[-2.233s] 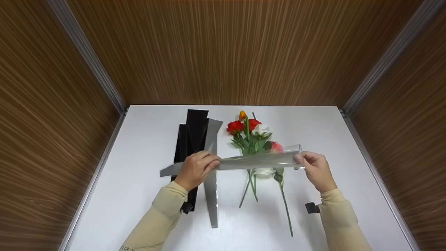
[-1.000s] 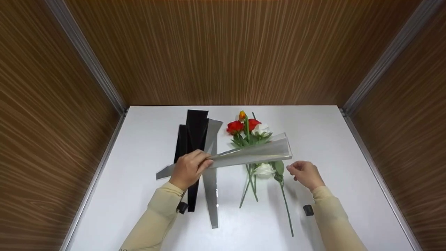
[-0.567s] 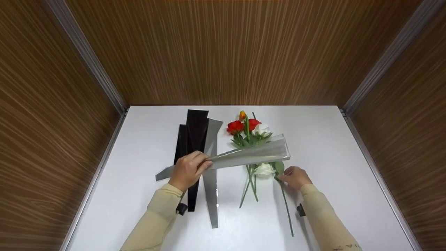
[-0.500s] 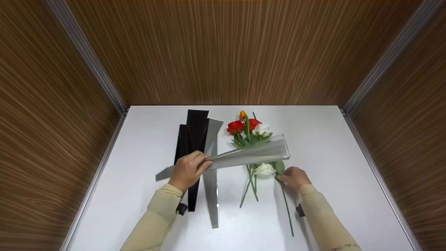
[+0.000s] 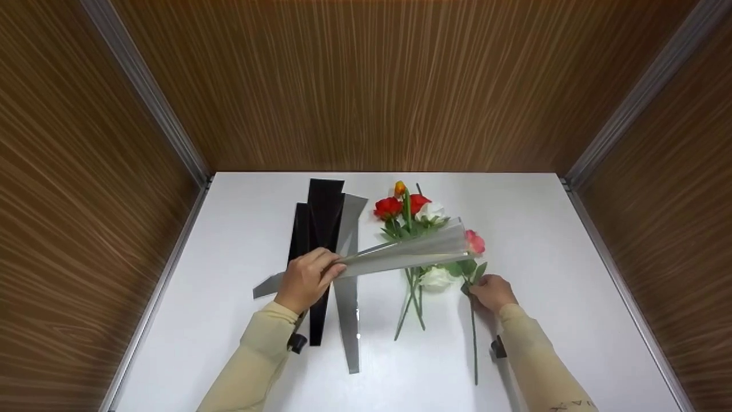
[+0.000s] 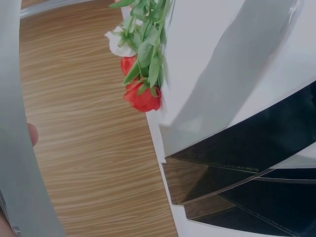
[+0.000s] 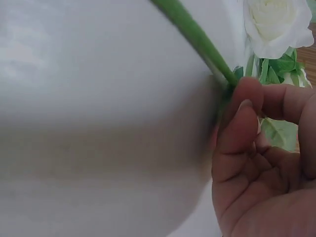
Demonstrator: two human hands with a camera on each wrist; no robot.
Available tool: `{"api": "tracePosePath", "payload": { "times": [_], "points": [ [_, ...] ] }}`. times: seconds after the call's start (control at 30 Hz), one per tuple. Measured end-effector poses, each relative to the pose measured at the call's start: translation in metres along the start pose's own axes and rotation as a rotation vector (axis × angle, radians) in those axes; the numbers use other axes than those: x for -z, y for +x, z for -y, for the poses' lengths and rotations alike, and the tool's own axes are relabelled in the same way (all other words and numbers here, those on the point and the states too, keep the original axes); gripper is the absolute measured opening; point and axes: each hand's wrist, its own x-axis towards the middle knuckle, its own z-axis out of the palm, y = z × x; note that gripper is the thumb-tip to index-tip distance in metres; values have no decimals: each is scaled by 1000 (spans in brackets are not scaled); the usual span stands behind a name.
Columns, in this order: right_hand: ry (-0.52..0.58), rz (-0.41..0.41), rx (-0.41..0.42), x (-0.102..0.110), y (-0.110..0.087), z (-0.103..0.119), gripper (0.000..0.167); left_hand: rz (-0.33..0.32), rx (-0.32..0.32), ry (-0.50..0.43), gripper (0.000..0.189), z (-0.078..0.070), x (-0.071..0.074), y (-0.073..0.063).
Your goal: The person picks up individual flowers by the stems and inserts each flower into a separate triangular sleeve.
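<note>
My left hand (image 5: 309, 280) grips a translucent grey flower sleeve (image 5: 412, 252) by its narrower part, its wide mouth facing right above the flowers. The same sleeve (image 6: 24, 148) fills the left side of the left wrist view. Thumb and fingers of my right hand (image 5: 493, 292) pinch the green stem (image 5: 474, 337) of a pink rose just below its leaves. That pink rose (image 5: 475, 242) shows at the sleeve's mouth. In the right wrist view the stem (image 7: 197, 42) runs up and left from the pinching fingertips. A white rose (image 5: 436, 278) lies just left of this hand.
Black sleeves (image 5: 324, 212) and another grey sleeve (image 5: 351, 320) lie on the white table (image 5: 229, 229) at the left. Red roses (image 5: 388, 207), an orange bud (image 5: 400, 187) and another white rose (image 5: 430, 212) lie behind the held sleeve. Wood-patterned panels (image 5: 366, 86) enclose the table.
My right hand let go of the sleeve's mouth, moved down to the pink rose's stem and pinched it. The rose has shifted right, out from behind the sleeve. The left hand keeps its hold.
</note>
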Motion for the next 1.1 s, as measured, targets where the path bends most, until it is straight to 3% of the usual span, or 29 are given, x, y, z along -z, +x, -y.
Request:
{"api": "tracePosePath", "payload": {
  "times": [0.1,0.2,0.37,0.63,0.87,1.1],
  "points": [
    [-48,-17,1,6,-2,4,40,-1,4,7,19,1,0,-1],
    [-89,-95,32,12,-1,11,52,1,6,11,19,1,1,-1],
    [-117,-209,119,18,11,29,35,4,16,8,19,0,2,-2],
    [-213,-163,19,21,36,38,28,10,16,-11,19,0,-2,-2],
    [-198,-131,-61,15,49,36,33,13,17,-14,19,1,-2,-1],
    [-192,-105,-85,7,55,39,31,17,25,-15,19,2,-3,-4]
  ]
}}
